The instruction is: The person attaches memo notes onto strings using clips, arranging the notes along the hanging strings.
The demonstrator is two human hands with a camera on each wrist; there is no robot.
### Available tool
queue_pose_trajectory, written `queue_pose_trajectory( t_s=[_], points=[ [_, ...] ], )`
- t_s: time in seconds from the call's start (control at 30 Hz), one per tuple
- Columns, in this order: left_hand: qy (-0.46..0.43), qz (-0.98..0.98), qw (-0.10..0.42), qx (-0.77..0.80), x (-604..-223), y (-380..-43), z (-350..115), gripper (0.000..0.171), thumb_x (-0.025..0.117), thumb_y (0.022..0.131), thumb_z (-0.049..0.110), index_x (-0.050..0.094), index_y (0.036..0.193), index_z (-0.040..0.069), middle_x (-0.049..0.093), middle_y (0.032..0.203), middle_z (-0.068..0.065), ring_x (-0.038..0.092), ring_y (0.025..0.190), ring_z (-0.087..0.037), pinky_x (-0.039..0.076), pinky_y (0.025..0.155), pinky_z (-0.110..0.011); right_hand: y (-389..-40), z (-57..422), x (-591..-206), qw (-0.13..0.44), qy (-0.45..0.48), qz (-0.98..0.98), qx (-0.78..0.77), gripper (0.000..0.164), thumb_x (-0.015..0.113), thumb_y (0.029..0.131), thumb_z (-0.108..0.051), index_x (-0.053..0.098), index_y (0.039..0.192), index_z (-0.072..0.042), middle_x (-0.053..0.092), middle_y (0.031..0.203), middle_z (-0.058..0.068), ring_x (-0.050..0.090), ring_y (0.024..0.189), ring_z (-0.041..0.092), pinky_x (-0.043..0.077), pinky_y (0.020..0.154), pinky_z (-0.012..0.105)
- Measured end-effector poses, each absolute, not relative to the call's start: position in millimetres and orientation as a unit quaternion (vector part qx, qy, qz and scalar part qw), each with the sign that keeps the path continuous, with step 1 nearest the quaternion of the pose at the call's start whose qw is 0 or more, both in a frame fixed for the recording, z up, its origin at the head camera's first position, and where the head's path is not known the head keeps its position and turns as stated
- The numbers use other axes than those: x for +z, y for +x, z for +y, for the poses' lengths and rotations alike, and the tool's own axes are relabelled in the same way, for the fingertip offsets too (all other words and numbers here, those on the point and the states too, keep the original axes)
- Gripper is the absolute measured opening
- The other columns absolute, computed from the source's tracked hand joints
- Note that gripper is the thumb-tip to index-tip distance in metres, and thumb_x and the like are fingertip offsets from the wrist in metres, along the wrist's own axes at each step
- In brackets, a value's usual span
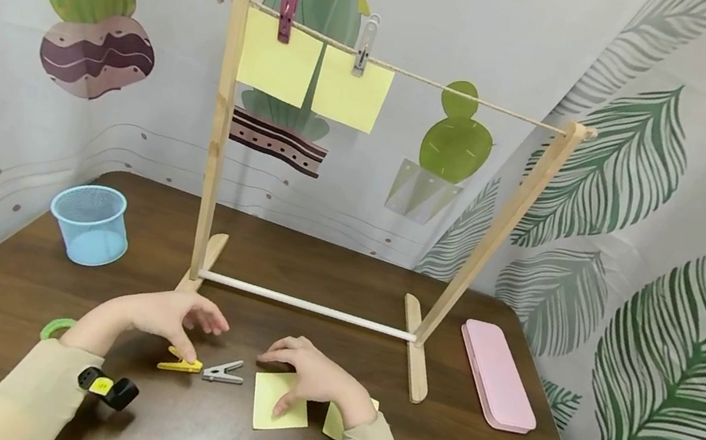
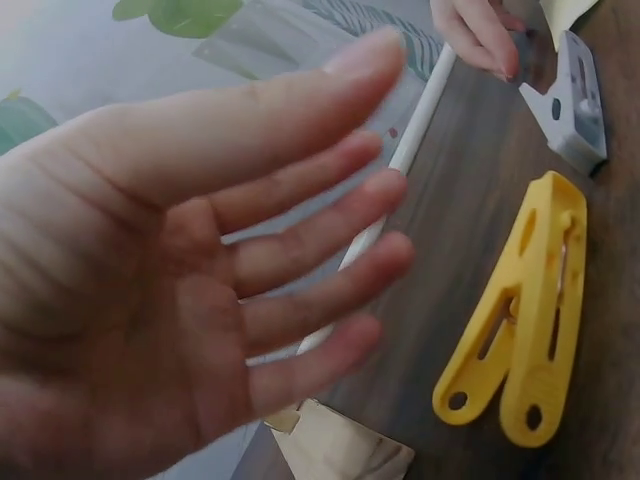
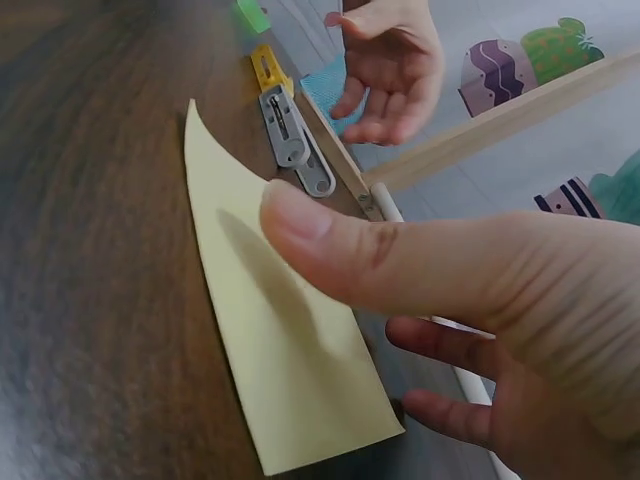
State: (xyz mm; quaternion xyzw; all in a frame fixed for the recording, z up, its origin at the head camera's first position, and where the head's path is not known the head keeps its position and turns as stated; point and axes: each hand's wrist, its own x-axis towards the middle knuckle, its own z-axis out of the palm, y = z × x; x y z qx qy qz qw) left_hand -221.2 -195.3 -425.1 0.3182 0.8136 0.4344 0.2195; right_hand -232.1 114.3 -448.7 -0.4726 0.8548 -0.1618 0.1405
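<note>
Through the head view I have the left hand [image 1: 169, 315] loosely spread, gripping nothing, by the yellow clip [image 1: 180, 365] beside the grey clip [image 1: 223, 378] on the desk [image 1: 177, 432], and the right hand [image 1: 308, 371], thumb and fingers parted, over a yellow note [image 1: 269, 402], its thumb contact unclear to me.

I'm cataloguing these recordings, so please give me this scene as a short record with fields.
Left hand: holds nothing, near the yellow clip
Right hand: over a loose sheet, not pinching it; contact unclear
Beside yellow clip: gray clip
Partly hidden by right wrist: second loose sheet
Hanging on cord: left sheet with maroon clip; right sheet with pale clip
Cord support: wooden stand
Table, left: blue mesh basket; green ring, partly hidden
Table, right: pink case
</note>
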Motion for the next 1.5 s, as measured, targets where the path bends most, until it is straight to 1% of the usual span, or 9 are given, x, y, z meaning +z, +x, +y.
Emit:
queue_pose_trajectory(
  t_s=[0.17, 0.3, 0.67, 0.9, 1.0, 1.1, 1.23, 1.37, 1.5],
  points=[
    [0.319, 0.820, 0.241, 0.409, -426, -219, -190, 0.053, 0.088, 0.066, 0.010, 0.066, 0.112, -0.001, 0.067, 0.107, -0.010, 0.059, 0.095, -0.019, 0.049, 0.084, -0.031, -230, 116, -448, 0.143, -0.464, 0.859, -0.166, 0.080, 0.092, 0.060, -0.028, 0.061, 0.133, -0.015, 0.057, 0.129, 0.001, 0.046, 0.121, 0.016, 0.038, 0.104, 0.023],
    [0.317, 0.829, 0.246, 0.390, -426, -217, -186, 0.048, 0.089, 0.062, 0.004, 0.068, 0.106, 0.003, 0.065, 0.096, -0.003, 0.057, 0.087, -0.012, 0.049, 0.079, -0.027, -230, 119, -447, 0.147, -0.449, 0.864, -0.174, 0.077, 0.091, 0.063, -0.027, 0.061, 0.133, -0.015, 0.056, 0.131, 0.002, 0.046, 0.123, 0.018, 0.038, 0.106, 0.026],
    [0.264, 0.852, 0.254, 0.374, -430, -213, -180, 0.044, 0.086, 0.058, -0.009, 0.068, 0.095, 0.006, 0.059, 0.084, -0.002, 0.052, 0.078, -0.013, 0.046, 0.069, -0.023, -238, 124, -456, 0.119, -0.419, 0.879, -0.194, 0.068, 0.087, 0.069, -0.029, 0.063, 0.131, -0.012, 0.058, 0.127, 0.005, 0.050, 0.119, 0.022, 0.043, 0.101, 0.029],
    [0.253, 0.851, 0.255, 0.382, -431, -213, -180, 0.041, 0.081, 0.061, -0.014, 0.068, 0.096, 0.004, 0.061, 0.080, -0.002, 0.053, 0.075, -0.013, 0.048, 0.063, -0.022, -239, 124, -457, 0.099, -0.399, 0.890, -0.199, 0.062, 0.086, 0.072, -0.027, 0.064, 0.127, -0.012, 0.060, 0.125, 0.005, 0.052, 0.119, 0.023, 0.042, 0.102, 0.030],
    [0.253, 0.849, 0.251, 0.389, -432, -213, -180, 0.039, 0.078, 0.062, -0.014, 0.068, 0.096, 0.002, 0.061, 0.080, -0.001, 0.054, 0.074, -0.013, 0.048, 0.062, -0.022, -239, 126, -456, 0.099, -0.394, 0.892, -0.198, 0.065, 0.086, 0.072, -0.030, 0.063, 0.130, -0.011, 0.060, 0.127, 0.005, 0.051, 0.121, 0.024, 0.042, 0.103, 0.032],
    [0.258, 0.849, 0.235, 0.397, -434, -215, -180, 0.038, 0.076, 0.062, -0.014, 0.067, 0.096, 0.001, 0.062, 0.080, -0.001, 0.055, 0.074, -0.012, 0.048, 0.062, -0.022, -239, 128, -452, 0.108, -0.394, 0.892, -0.191, 0.077, 0.089, 0.067, -0.032, 0.059, 0.134, -0.010, 0.058, 0.129, 0.006, 0.049, 0.123, 0.024, 0.042, 0.104, 0.032],
    [0.268, 0.855, 0.189, 0.401, -438, -219, -178, 0.036, 0.074, 0.065, -0.012, 0.066, 0.099, -0.001, 0.062, 0.082, -0.001, 0.056, 0.075, -0.010, 0.049, 0.064, -0.021, -237, 131, -448, 0.112, -0.410, 0.889, -0.170, 0.092, 0.094, 0.059, -0.033, 0.055, 0.138, -0.008, 0.054, 0.132, 0.008, 0.045, 0.125, 0.024, 0.041, 0.105, 0.032],
    [0.270, 0.868, 0.140, 0.392, -443, -224, -175, 0.036, 0.072, 0.066, -0.010, 0.066, 0.100, -0.001, 0.062, 0.082, 0.000, 0.055, 0.076, -0.008, 0.047, 0.066, -0.020, -236, 132, -447, 0.110, -0.423, 0.886, -0.155, 0.098, 0.095, 0.056, -0.032, 0.053, 0.139, -0.005, 0.052, 0.133, 0.009, 0.043, 0.127, 0.025, 0.039, 0.107, 0.031],
    [0.264, 0.881, 0.113, 0.376, -447, -226, -171, 0.036, 0.074, 0.066, -0.009, 0.066, 0.100, 0.001, 0.062, 0.081, 0.001, 0.055, 0.075, -0.008, 0.047, 0.065, -0.022, -236, 133, -449, 0.107, -0.420, 0.889, -0.147, 0.099, 0.096, 0.055, -0.031, 0.053, 0.140, -0.005, 0.051, 0.133, 0.008, 0.043, 0.126, 0.024, 0.039, 0.107, 0.030]
  ],
)
